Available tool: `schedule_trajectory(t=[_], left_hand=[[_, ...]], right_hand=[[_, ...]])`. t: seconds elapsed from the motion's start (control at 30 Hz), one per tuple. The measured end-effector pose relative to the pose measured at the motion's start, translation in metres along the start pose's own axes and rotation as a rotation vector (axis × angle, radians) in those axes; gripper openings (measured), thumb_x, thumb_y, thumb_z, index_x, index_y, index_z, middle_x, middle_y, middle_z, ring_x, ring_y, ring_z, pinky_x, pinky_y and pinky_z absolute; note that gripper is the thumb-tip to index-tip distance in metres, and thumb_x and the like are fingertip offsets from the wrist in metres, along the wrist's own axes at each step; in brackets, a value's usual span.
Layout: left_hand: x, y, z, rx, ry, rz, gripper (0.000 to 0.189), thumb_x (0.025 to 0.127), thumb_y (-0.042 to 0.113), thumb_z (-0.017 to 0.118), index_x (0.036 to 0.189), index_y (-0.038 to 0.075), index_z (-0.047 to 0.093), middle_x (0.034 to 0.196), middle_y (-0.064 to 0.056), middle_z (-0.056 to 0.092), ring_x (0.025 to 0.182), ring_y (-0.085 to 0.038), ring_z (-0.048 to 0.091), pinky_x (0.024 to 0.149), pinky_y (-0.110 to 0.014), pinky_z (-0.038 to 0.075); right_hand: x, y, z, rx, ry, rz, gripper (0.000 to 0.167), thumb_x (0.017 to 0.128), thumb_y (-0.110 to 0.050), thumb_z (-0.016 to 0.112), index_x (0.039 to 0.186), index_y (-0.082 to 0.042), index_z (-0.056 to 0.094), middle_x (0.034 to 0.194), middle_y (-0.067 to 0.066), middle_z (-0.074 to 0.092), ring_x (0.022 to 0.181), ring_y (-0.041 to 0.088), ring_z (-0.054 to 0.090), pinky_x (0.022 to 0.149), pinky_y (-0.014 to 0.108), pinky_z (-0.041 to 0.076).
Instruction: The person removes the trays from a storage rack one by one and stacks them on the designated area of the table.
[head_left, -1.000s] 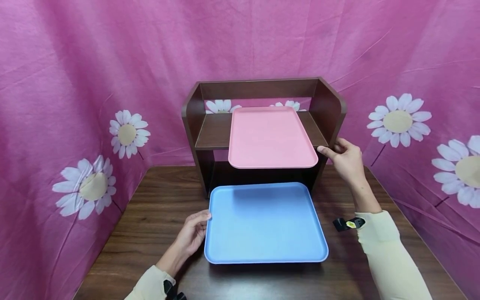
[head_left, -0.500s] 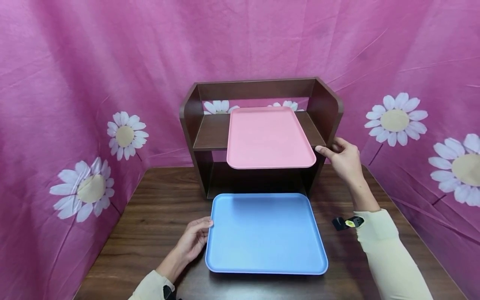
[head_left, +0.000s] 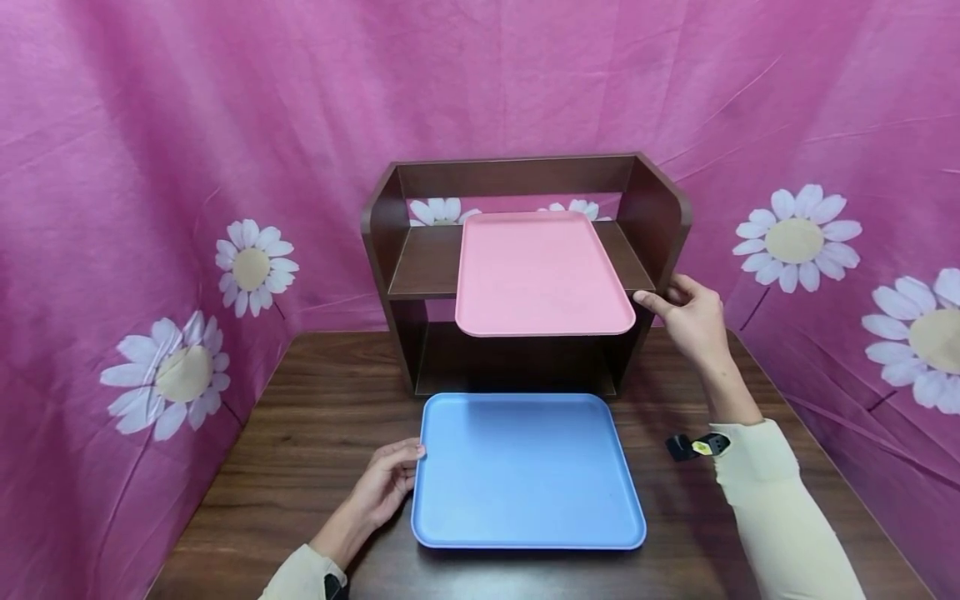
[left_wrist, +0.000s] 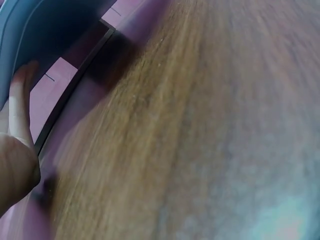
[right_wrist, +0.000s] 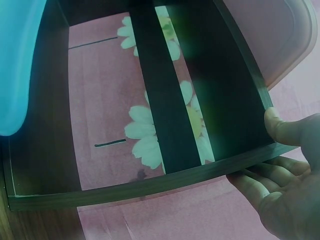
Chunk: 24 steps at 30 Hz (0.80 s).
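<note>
A blue tray (head_left: 528, 471) is held above the table in front of the shelf, its left rim pinched by my left hand (head_left: 386, 483). In the left wrist view, the fingers of the left hand (left_wrist: 21, 105) reach under the tray's underside (left_wrist: 55, 30). My right hand (head_left: 690, 321) grips the right side panel of the dark brown two-tier shelf (head_left: 420, 262); its thumb lies on the front edge and its fingers are on the outer face. On the shelf's upper board rests a pink tray (head_left: 542, 275), its front end jutting past the board.
The shelf's lower compartment (head_left: 517, 358) lies behind the blue tray. Below is a wooden table (head_left: 300, 442). A pink curtain (head_left: 315, 100) printed with white daisies hangs behind and at both sides.
The blue tray has come back toward me, away from the shelf's lower compartment, with my left hand on its rim. The right hand keeps its grip on the shelf, and the pink tray stays put.
</note>
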<state>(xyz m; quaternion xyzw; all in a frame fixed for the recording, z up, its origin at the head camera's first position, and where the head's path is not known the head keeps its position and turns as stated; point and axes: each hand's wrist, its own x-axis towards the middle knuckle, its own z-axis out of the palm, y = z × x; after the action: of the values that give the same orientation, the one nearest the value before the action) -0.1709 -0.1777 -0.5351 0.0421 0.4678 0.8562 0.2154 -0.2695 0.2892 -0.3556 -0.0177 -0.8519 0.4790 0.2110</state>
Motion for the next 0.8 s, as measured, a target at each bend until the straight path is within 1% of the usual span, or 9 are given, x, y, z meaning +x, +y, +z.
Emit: schedule_trajectory(t=[0.17, 0.3, 0.5, 0.67, 0.8], left_hand=[[-0.0003, 0.0004, -0.0013, 0.018, 0.041, -0.025, 0.033, 0.106, -0.004, 0.045, 0.102, 0.013, 0.074, 0.09, 0.002, 0.081, 0.082, -0.006, 0.077, 0.077, -0.023, 0.064], [0.0004, 0.0008, -0.0019, 0.035, 0.059, -0.033, 0.031, 0.105, -0.003, 0.047, 0.102, 0.012, 0.074, 0.089, 0.002, 0.081, 0.081, -0.006, 0.077, 0.077, -0.023, 0.064], [0.0005, 0.0002, -0.0015, 0.056, 0.063, -0.035, 0.032, 0.105, -0.003, 0.046, 0.099, 0.013, 0.073, 0.086, 0.004, 0.08, 0.08, -0.006, 0.076, 0.076, -0.022, 0.064], [0.0007, 0.0009, -0.0003, 0.067, 0.072, -0.042, 0.03, 0.103, -0.004, 0.048, 0.098, 0.014, 0.072, 0.085, 0.005, 0.079, 0.079, -0.005, 0.075, 0.075, -0.022, 0.064], [0.0004, 0.0022, 0.0, 0.09, 0.087, -0.06, 0.028, 0.102, -0.003, 0.05, 0.096, 0.015, 0.072, 0.084, 0.005, 0.078, 0.079, -0.006, 0.075, 0.074, -0.023, 0.064]], right_hand=[[-0.0004, -0.0001, -0.0005, -0.008, 0.003, 0.001, 0.049, 0.095, -0.036, 0.081, 0.131, -0.003, 0.071, 0.076, -0.048, 0.058, 0.079, -0.011, 0.056, 0.065, 0.01, 0.044], [-0.0012, -0.0001, -0.0006, -0.005, 0.009, -0.004, 0.048, 0.095, -0.035, 0.081, 0.129, -0.003, 0.071, 0.075, -0.048, 0.058, 0.078, -0.012, 0.056, 0.064, 0.01, 0.044], [-0.0017, -0.0003, -0.0011, -0.015, 0.012, -0.008, 0.046, 0.095, -0.035, 0.081, 0.126, -0.003, 0.072, 0.074, -0.047, 0.058, 0.075, -0.01, 0.054, 0.062, 0.011, 0.043], [-0.0017, -0.0016, -0.0003, 0.001, 0.005, -0.006, 0.048, 0.096, -0.035, 0.081, 0.13, -0.002, 0.071, 0.075, -0.047, 0.058, 0.077, -0.012, 0.056, 0.064, 0.009, 0.044], [-0.0015, -0.0016, 0.0, 0.009, -0.003, 0.003, 0.05, 0.096, -0.035, 0.081, 0.132, -0.002, 0.07, 0.076, -0.047, 0.058, 0.078, -0.013, 0.057, 0.066, 0.009, 0.046]])
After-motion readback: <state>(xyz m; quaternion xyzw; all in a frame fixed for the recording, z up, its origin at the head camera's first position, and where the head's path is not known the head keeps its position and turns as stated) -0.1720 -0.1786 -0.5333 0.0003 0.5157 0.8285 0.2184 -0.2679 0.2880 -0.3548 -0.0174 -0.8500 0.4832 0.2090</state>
